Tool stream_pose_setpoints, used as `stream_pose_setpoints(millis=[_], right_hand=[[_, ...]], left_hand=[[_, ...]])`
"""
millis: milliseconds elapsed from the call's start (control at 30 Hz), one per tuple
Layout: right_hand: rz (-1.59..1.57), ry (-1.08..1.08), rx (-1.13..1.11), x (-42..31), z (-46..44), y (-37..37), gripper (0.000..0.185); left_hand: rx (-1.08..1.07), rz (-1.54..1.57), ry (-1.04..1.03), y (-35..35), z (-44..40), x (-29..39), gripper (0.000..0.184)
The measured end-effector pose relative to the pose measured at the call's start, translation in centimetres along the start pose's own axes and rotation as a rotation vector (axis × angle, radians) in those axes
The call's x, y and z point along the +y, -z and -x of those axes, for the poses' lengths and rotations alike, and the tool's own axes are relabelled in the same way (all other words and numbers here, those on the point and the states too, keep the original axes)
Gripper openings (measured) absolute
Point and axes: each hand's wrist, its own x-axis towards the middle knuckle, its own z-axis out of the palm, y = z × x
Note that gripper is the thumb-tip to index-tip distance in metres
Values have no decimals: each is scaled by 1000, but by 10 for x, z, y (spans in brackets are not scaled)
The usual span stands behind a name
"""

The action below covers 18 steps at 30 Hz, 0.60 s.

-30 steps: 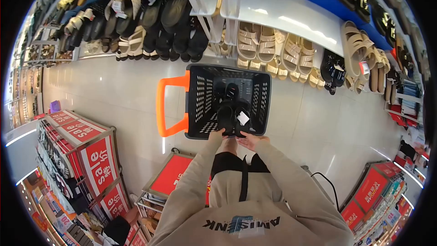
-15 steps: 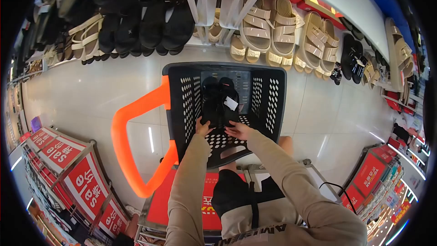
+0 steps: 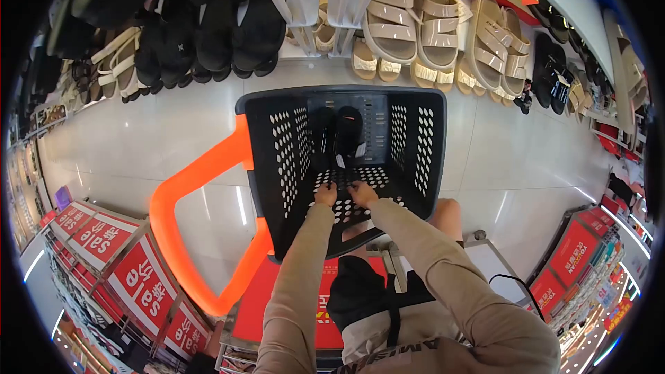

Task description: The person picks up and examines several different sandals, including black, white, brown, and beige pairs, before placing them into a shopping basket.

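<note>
A black perforated shopping basket [image 3: 435, 131] with an orange handle [image 3: 163, 216] stands below the camera, its opening facing up. Inside lie black shoes [image 3: 348, 131] with a small white tag, toward the far left part. My left hand [image 3: 325, 194] and my right hand [image 3: 362, 194] are both in the near part of the basket, side by side, just nearer than the shoes. The fingers of both are bent closed around something dark between them, too small and dark to make out.
Black sandals [image 3: 256, 34] and beige strapped sandals [image 3: 438, 21] line low shelves beyond the basket. Red sale signs [image 3: 142, 280] on a rack are at the left. Another red-signed stand [image 3: 573, 253] is at the right. A red-topped stand [image 3: 277, 305] is beside my legs.
The basket appears larger and nearer the camera, its handle lower left. My hands have moved from the black shoes toward me, and the shoes sit farther into the basket, away from my hands.
</note>
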Motion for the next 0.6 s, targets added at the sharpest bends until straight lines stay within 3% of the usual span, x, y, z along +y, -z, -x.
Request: stream_pose_setpoints(millis=[33,167,333,467,533,600], right_hand=[[-10,78,29,-7,11,6,41],[139,111,-69,-41,49,48,39],[275,410,125,-67,102,119,33],[844,548,23,-97,194,201,37],[1098,511,-163,-128,250,242,32],[1144,642,-24,-142,284,268,26]], left_hand=[[91,75,-35,-1,13,7,43],[51,113,-139,4,37,30,42],[14,231,-355,45,131,95,41],[32,209,-572,79,223,136,38],[-27,275,-628,101,272,156,34],[-53,205,-689,136,336,187,32]])
